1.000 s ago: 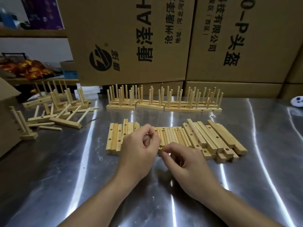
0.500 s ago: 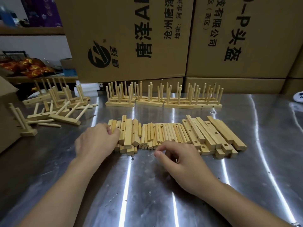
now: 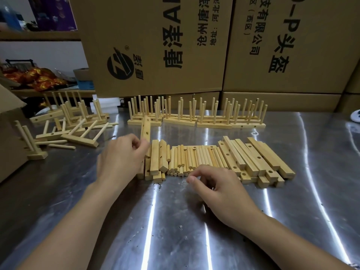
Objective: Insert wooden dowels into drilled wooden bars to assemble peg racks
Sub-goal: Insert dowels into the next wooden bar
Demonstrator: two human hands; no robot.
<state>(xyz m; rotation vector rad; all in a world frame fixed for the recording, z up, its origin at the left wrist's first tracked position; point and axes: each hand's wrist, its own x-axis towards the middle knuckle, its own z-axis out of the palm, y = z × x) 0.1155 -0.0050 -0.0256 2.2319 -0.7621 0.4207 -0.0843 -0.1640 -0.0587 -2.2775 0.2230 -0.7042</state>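
My left hand grips a drilled wooden bar and holds it tilted up off the left end of the pile. Loose dowels lie side by side in the middle of the steel table. More drilled bars are stacked to their right, and a few bars lie just right of my left hand. My right hand hovers over the near ends of the dowels with fingers curled, thumb and forefinger close together; I cannot see a dowel in it.
Finished peg racks stand in a row at the back. More racks and loose dowels lie scattered at the left. Large cardboard boxes wall the back. A cardboard box edge juts in at the left.
My left hand went from the dowels to the left end of the pile, took a drilled bar and lifted it. My right hand stayed near the dowels' front ends.
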